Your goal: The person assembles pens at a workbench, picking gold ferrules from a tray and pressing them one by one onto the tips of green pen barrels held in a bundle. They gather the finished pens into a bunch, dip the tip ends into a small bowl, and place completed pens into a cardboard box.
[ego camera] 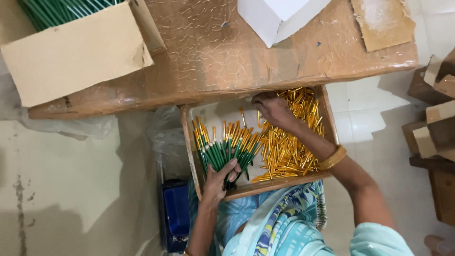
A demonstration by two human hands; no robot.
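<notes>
Head view: left hand (219, 180) grips green pens (226, 150) inside tray (186, 142).

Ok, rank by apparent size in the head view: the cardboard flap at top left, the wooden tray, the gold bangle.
1. Cardboard flap, though nearer the camera.
2. Wooden tray.
3. Gold bangle, smallest by far.

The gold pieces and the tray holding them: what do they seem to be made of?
The gold pieces look like shiny metal or metallised plastic, since they glint brightly; which one is unclear. The tray appears to be bare wood, with brown matte walls.
</notes>
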